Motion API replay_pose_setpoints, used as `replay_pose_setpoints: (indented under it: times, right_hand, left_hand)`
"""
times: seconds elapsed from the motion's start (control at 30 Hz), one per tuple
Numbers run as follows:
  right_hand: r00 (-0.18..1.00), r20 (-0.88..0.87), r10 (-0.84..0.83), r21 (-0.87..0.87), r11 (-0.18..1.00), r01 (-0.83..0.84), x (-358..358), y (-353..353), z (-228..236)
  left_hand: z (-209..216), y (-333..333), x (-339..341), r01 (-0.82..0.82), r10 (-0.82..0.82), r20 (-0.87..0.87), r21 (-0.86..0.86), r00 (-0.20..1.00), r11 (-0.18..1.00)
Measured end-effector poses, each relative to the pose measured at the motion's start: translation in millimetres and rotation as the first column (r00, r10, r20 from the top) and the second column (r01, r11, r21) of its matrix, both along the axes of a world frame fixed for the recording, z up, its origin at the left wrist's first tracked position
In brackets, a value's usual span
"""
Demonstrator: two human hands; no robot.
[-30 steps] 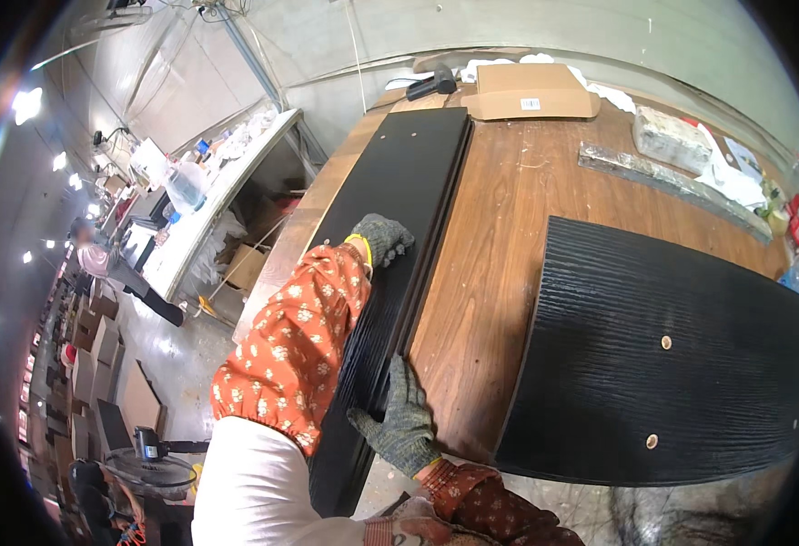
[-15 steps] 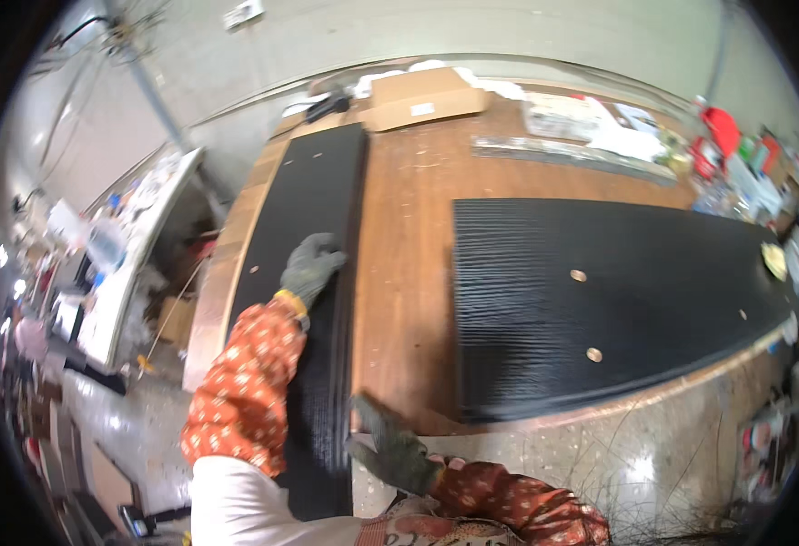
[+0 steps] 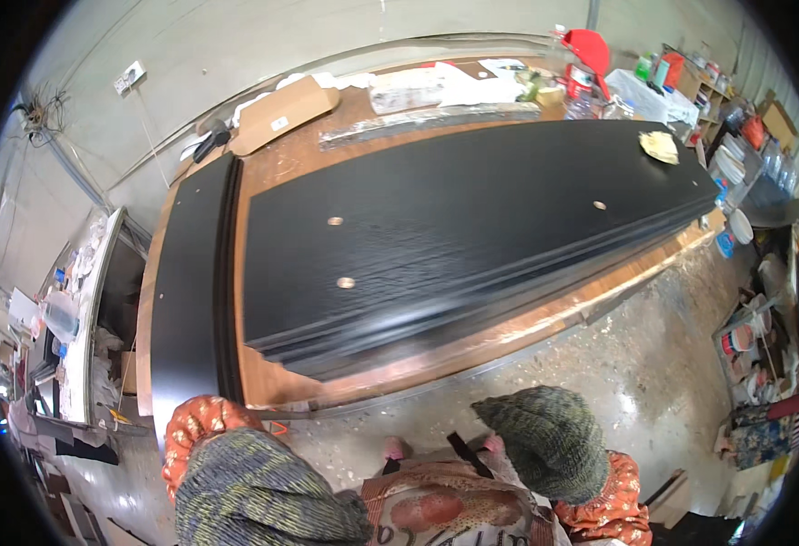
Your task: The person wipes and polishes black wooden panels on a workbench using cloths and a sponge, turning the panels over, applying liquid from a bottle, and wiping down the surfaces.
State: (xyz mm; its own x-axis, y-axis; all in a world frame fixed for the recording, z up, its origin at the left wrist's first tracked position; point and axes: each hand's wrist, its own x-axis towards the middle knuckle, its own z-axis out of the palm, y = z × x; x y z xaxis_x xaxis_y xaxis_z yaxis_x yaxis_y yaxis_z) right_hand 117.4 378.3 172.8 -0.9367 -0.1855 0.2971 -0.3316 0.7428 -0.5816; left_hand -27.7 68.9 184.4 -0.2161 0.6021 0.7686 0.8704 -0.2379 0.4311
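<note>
My left hand [image 3: 258, 491], in a dark grey knitted glove, is held close to my body at the lower left, past the near end of a stack of narrow black boards [image 3: 190, 264]. My right hand [image 3: 550, 441], gloved alike, hangs over the floor in front of the table. Neither touches the boards, and nothing shows in them. How the fingers lie is hidden by the gloves and the angle. A stack of wide black boards [image 3: 454, 218] lies on the brown table [image 3: 286, 387], with light oval spots on top. A crumpled pale yellow cloth [image 3: 659, 146] sits on its far right end.
Along the table's back lie an opened cardboard box [image 3: 283, 116], a long wrapped strip [image 3: 431, 123] and white sheets. A red object [image 3: 587, 50] stands at the back right. A cluttered white side table [image 3: 95, 318] is on the left; buckets and bottles crowd the right.
My left hand has come off the narrow black boards and back toward my body. My right hand has moved right, away from the table's edge. The view has swung right.
</note>
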Motion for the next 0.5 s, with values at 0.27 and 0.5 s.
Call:
replay_pose_setpoints:
  times: [0.27, 0.5]
  right_hand:
    - [0.86, -0.096, -0.502, 0.44, 0.753, 0.489, 113.1, 138.5, 77.3]
    - [0.704, -0.323, -0.632, 0.55, 0.479, 0.683, 172.8, 242.4, 101.1]
  left_hand:
    - [-19.7, 192.3, 53.3, 0.069, -0.053, 0.178, -0.084, 0.983, 0.994]
    - [-35.0, 340.3, 79.7, 0.209, -0.162, 0.268, -0.155, 0.95, 0.966]
